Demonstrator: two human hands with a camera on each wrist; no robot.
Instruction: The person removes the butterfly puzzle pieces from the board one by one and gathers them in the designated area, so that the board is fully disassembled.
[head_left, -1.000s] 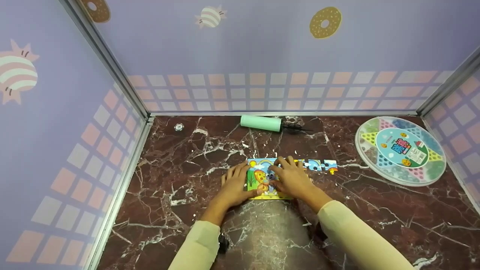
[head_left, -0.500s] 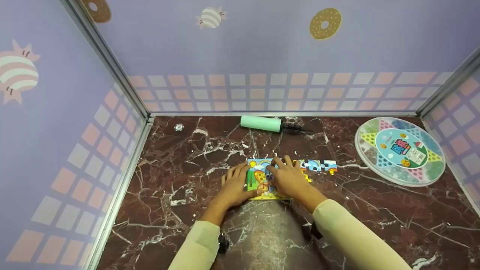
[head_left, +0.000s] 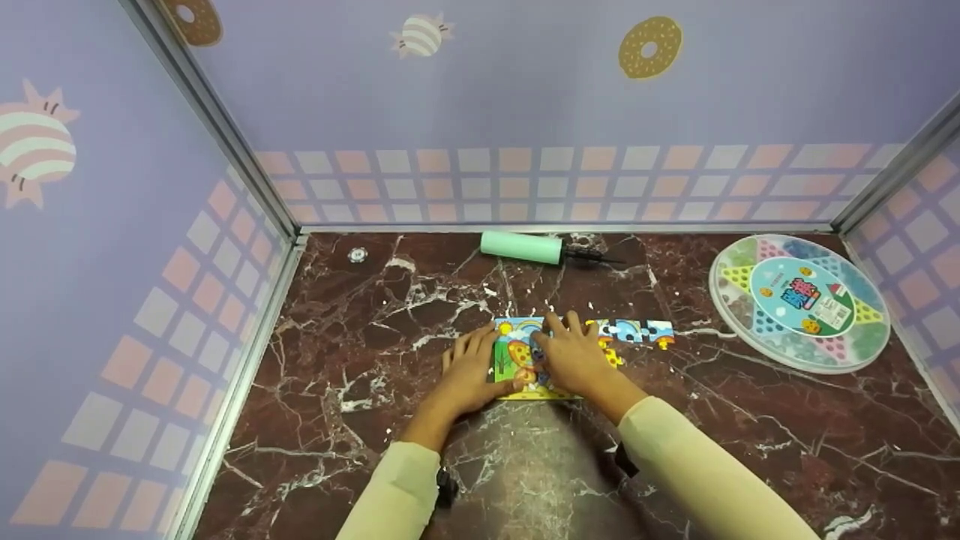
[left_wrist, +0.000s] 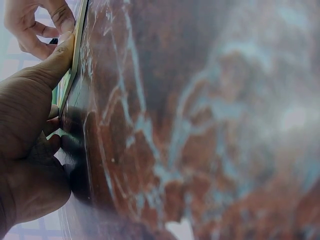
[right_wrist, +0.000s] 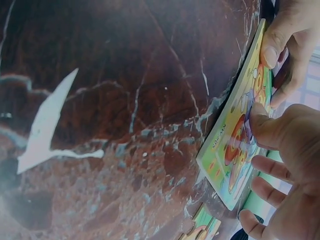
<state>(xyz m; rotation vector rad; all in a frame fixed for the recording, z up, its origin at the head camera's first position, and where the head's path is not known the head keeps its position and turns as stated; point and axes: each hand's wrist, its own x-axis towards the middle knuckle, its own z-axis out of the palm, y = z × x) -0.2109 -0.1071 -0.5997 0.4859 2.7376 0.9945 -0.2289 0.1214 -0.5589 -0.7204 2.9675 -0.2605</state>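
A colourful cartoon jigsaw puzzle (head_left: 517, 352) in a flat tray lies on the marble-patterned table. My left hand (head_left: 470, 367) holds it at its left side, the thumb (right_wrist: 271, 56) on its top face near the front corner, the other fingers along the left edge. Over the puzzle's right half is my right hand (head_left: 577, 360). Its thumb (right_wrist: 260, 122) touches the picture and its bent, spread fingertips press farther back on it. The right hand hides that half from above. Beside the tray, loose jigsaw pieces (head_left: 628, 331) lie to the right.
Behind the puzzle lies a mint-green hand pump (head_left: 521, 247) with a black end. A round, clear-lidded Chinese checkers set (head_left: 799, 300) stands at the right. A small round silvery thing (head_left: 358, 255) is at the back left. Patterned walls (head_left: 555, 180) enclose the table.
The right hand has shifted slightly left over the puzzle, uncovering more of the loose pieces at its right. The left hand has stayed in place.
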